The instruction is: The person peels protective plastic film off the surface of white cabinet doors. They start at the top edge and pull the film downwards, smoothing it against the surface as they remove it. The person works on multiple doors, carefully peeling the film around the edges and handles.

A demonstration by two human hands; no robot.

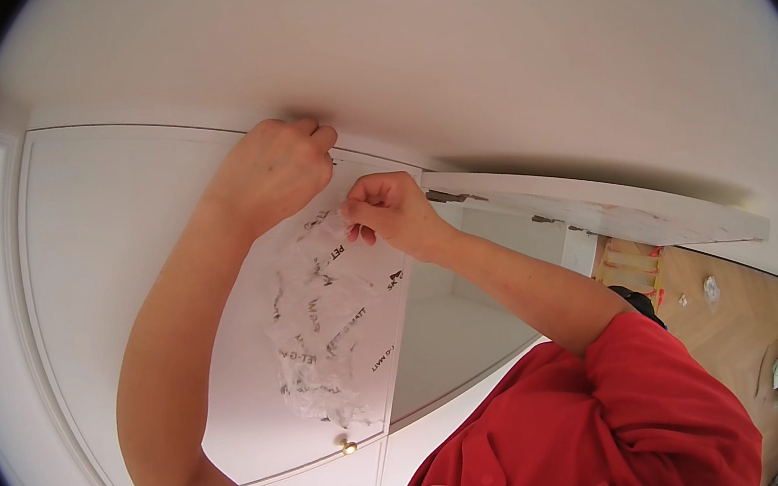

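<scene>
A clear protective film point(321, 317) with printed writing hangs crumpled in front of a white cabinet door point(123, 275). My right hand point(393, 213) pinches the film's upper end between thumb and fingers. Above and to its left, my left hand point(284, 161) is curled against the top edge of the door, near the ceiling. Its fingertips are turned away, so whatever they grip is hidden. More printed marks show on the door surface to the right of the loose film. A small brass knob point(348, 447) sits near the door's lower edge.
To the right, a cabinet compartment point(471, 320) stands open, its swung-out door point(602, 198) reaching close under the ceiling point(407, 37). Dark hinges point(447, 196) join it. Far below, the wood floor point(726, 318) holds a yellow and red slatted object point(630, 264) and scattered scraps.
</scene>
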